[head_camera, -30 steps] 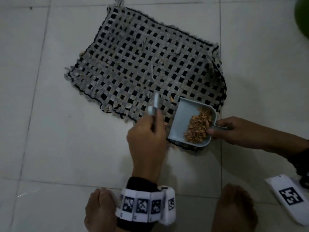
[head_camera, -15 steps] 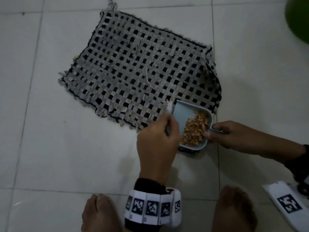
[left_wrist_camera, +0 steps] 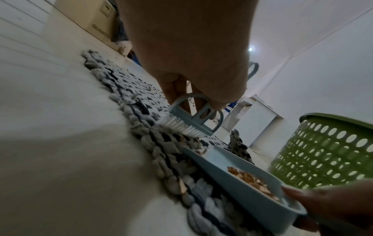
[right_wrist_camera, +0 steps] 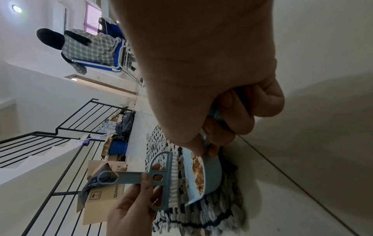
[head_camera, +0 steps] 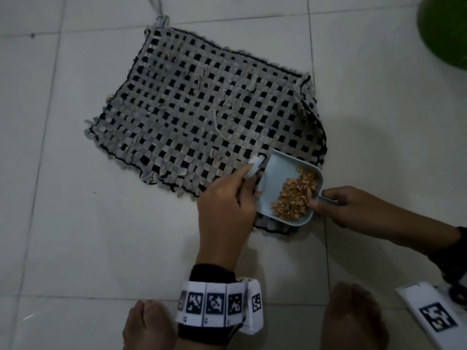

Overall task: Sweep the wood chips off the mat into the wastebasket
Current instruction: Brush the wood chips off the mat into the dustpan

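A grey-and-black woven mat (head_camera: 202, 109) lies on the tiled floor. On its near right corner rests a pale blue dustpan (head_camera: 283, 178) holding a heap of brown wood chips (head_camera: 295, 195). My right hand (head_camera: 336, 203) grips the dustpan's handle. My left hand (head_camera: 227, 200) holds a small blue brush (left_wrist_camera: 193, 118) by its handle, with the white bristles on the mat just at the pan's open lip. A few chips (left_wrist_camera: 199, 150) lie at that lip. The green perforated wastebasket (left_wrist_camera: 327, 151) stands to the right, its rim showing at the head view's top right (head_camera: 444, 34).
My two bare feet (head_camera: 149, 327) sit on the tiles at the bottom of the head view. Cardboard boxes (right_wrist_camera: 105, 199), a black stair railing (right_wrist_camera: 60, 135) and a seated person on a blue chair (right_wrist_camera: 88, 47) are in the background of the right wrist view.
My left hand swept the brush rightward across the mat to the dustpan's lip. The right hand kept the dustpan in place; the head view shifted slightly.
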